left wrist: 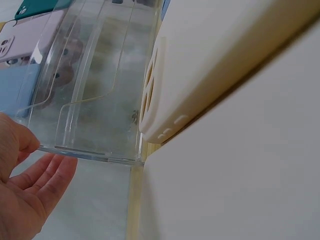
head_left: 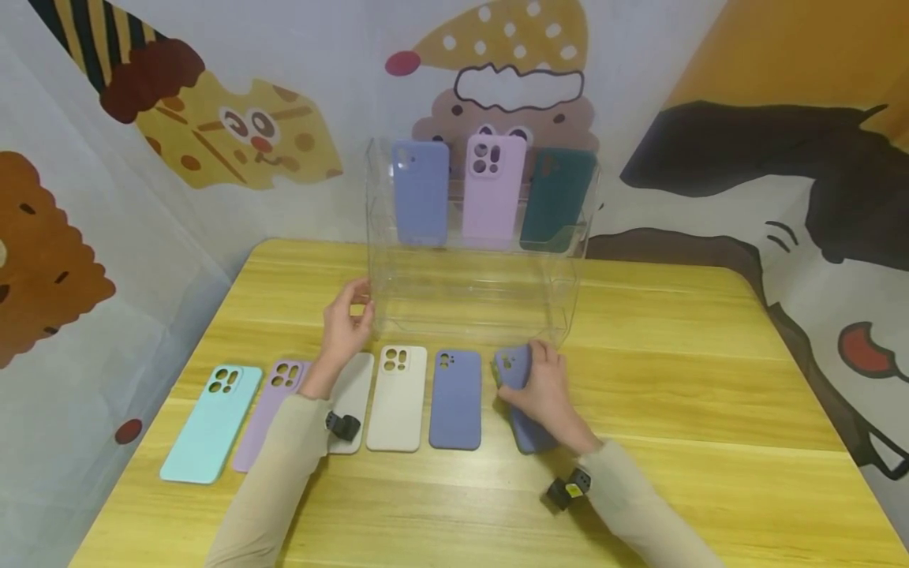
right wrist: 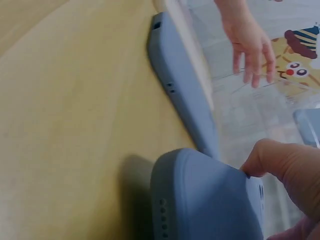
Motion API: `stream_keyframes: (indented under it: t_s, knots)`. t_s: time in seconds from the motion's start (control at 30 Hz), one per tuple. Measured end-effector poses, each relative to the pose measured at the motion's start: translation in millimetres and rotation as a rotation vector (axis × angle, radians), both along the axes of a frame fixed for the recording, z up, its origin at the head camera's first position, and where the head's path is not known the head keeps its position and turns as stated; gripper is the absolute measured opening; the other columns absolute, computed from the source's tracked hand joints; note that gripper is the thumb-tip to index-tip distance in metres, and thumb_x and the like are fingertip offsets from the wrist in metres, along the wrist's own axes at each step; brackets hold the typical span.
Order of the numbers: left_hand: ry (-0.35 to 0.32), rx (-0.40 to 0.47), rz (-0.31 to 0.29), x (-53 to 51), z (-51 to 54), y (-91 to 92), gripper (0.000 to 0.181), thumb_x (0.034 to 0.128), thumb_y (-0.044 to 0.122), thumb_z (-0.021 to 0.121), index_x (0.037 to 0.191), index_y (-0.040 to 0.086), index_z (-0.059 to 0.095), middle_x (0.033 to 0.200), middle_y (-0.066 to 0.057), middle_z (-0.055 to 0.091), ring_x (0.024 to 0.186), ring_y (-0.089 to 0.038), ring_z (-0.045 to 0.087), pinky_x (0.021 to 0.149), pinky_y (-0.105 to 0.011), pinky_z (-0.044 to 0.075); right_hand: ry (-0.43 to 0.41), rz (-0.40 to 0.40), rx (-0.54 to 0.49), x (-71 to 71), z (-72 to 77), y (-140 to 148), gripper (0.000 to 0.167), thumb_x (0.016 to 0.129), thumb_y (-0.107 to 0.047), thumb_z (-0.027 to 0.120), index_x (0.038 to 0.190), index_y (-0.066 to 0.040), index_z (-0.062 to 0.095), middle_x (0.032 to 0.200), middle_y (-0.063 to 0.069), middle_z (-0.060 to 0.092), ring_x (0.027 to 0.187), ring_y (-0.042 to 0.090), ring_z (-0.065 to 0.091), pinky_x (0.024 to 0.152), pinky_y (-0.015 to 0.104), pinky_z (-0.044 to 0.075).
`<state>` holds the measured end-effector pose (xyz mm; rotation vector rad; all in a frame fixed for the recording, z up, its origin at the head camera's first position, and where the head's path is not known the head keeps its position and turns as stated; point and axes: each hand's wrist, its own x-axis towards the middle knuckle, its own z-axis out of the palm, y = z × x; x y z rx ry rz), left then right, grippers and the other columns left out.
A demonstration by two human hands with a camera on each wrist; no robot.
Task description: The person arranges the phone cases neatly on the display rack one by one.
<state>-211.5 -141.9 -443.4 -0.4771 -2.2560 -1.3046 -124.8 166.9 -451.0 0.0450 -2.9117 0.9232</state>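
My left hand (head_left: 346, 325) touches the outer left side of a clear plastic display rack (head_left: 469, 304); its fingers (left wrist: 52, 180) look fairly straight against the panel edge. On the right, my right hand (head_left: 545, 386) pinches a blue-purple phone case (head_left: 521, 422), thumb at one side edge. That case is tilted, with one end raised off the table, as the right wrist view shows. Another blue-purple phone case (head_left: 455, 402) lies flat to its left. The rack's upper tier bears a light blue case (head_left: 421, 197), a pink case (head_left: 491, 207) and a dark green case (head_left: 556, 207).
Left along the row on the wooden table (head_left: 682, 394) lie a cream case (head_left: 396, 406), a whitish case (head_left: 357, 386) partly under my left arm, a purple case (head_left: 257, 426) and a turquoise case (head_left: 213, 426). A cartoon-printed cloth (head_left: 298, 213) hangs behind.
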Motion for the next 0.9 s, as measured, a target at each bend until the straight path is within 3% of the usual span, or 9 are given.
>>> stream_keyframes:
  t_s: [0.37,0.9]
  knots:
    - [-0.027,0.017,-0.011,-0.6,-0.9,-0.8,0.037,0.0835,-0.012,0.056,0.12,-0.011,0.051,0.106,-0.027,0.061,0.086,-0.036,0.062,0.061,-0.04,0.06,0.233,0.07,-0.105,-7.0,22.5,-3,0.087,0.06,-0.017,0.078,0.132,0.012,0.039,0.13,0.03,0.04,0.114,0.044,0.04,0.09,0.055,0.047]
    - [-0.007,0.009,0.009,-1.2,-1.8,-0.1,0.038,0.0823,-0.013,0.057,0.12,-0.01,0.052,0.105,-0.027,0.061,0.085,-0.036,0.063,0.06,-0.04,0.06,0.261,0.093,-0.189,-30.1,55.3,-30,0.089,0.062,-0.017,0.075,0.138,0.005,0.035,0.136,0.024,0.035,0.118,0.037,0.037,0.093,0.053,0.044]
